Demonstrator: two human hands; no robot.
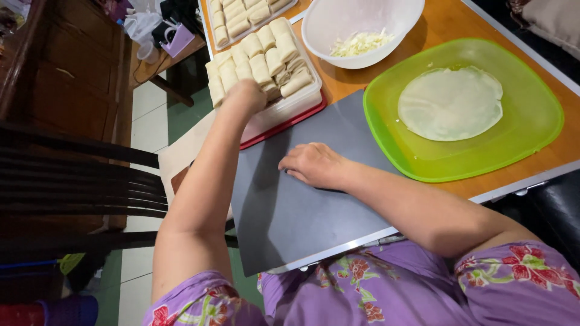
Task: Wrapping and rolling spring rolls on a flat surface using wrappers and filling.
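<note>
My left hand [244,95] reaches forward onto pale rolled pastries [272,57] packed in a white container [290,107]. Its fingers are hidden behind the back of the hand, so I cannot see whether it holds a roll. My right hand [314,164] rests on a dark grey board [302,211] in front of me, fingers loosely curled and holding nothing. To the right, a lime-green tray [531,121] carries one round thin wrapper [450,102].
A white bowl [338,18] with shredded pale filling [360,43] stands behind the board. A second tray of rolls [241,18] lies at the far edge of the wooden table [447,21]. A red lid [293,122] sits under the container. A dark chair [78,181] stands at my left.
</note>
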